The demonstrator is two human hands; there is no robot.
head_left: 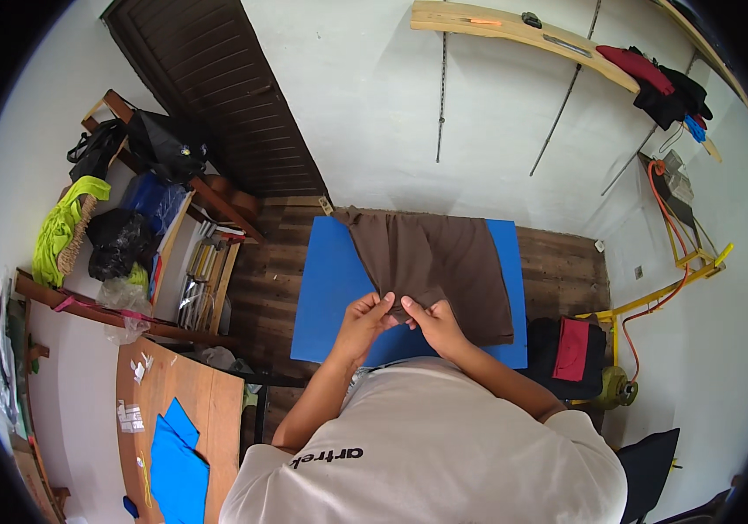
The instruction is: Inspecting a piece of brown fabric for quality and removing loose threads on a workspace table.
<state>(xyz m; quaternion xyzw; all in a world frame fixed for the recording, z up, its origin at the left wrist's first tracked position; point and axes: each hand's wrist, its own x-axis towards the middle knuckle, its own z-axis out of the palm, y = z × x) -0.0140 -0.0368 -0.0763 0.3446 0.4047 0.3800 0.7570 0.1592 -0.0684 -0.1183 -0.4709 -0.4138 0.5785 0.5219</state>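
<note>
From where I sit, I see the brown cloth (470,262) lying on the blue counter (323,293), straight ahead toward twelve o'clock. I read its long axis as a slant: the narrow, bunched end points to eleven o'clock, at the counter's far edge, and the broad, flatter part spreads toward four o'clock, its straight side edge facing three. Soft creases run down from the far edge toward me. At its near side, around six o'clock, the left hand (363,325) and right hand (434,326) are close together, each pinching a gathered bit of the fabric between thumb and fingers. I have a folded red cloth (571,348) at four o'clock and a bright blue cloth (178,467) at eight, on a wooden counter (217,400).
</note>
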